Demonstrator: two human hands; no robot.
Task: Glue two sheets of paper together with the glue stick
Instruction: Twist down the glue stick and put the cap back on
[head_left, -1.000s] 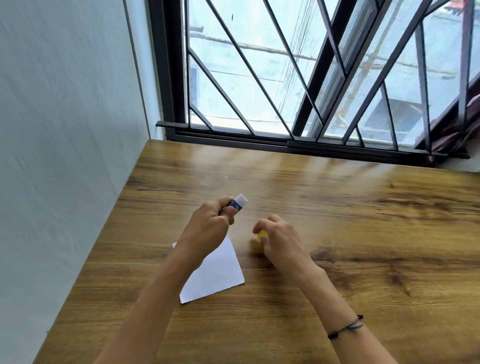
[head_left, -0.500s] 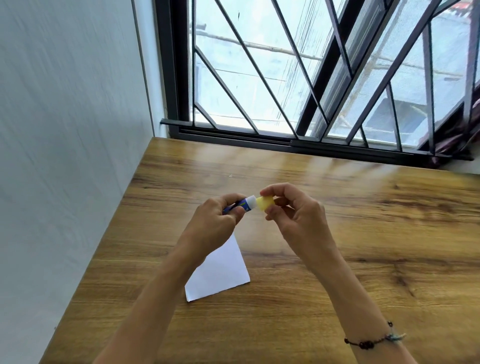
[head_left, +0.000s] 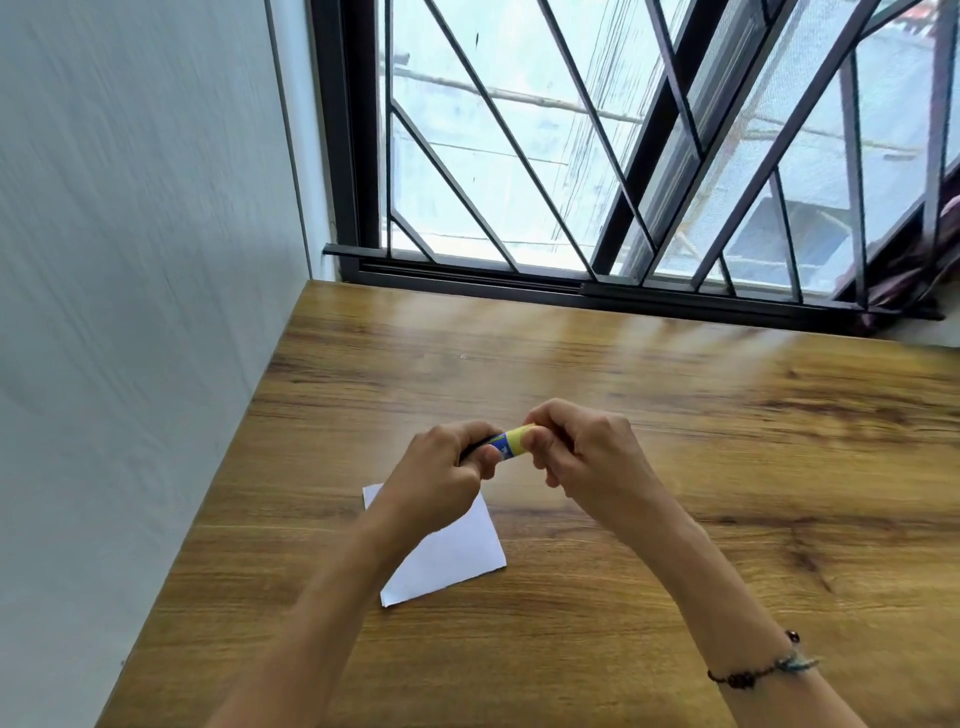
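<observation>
A small glue stick (head_left: 506, 443) with a blue body and a yellow cap is held level above the wooden table (head_left: 675, 415). My left hand (head_left: 447, 467) grips its blue body. Closed around the yellow cap, which sits on the stick's end, is my right hand (head_left: 587, 452). A white square of paper (head_left: 452, 556) lies flat on the table below my left wrist, partly hidden by that arm. I cannot tell whether it is one sheet or two stacked.
A pale wall (head_left: 130, 312) runs along the table's left edge. A black-framed window with diagonal bars (head_left: 623, 156) closes the far edge. A dark cloth (head_left: 914, 280) hangs at the far right corner.
My right hand picked the yellow cap off the table, brought it to the stick's white tip, and now the cap sits on the stick. Both hands have come together.
</observation>
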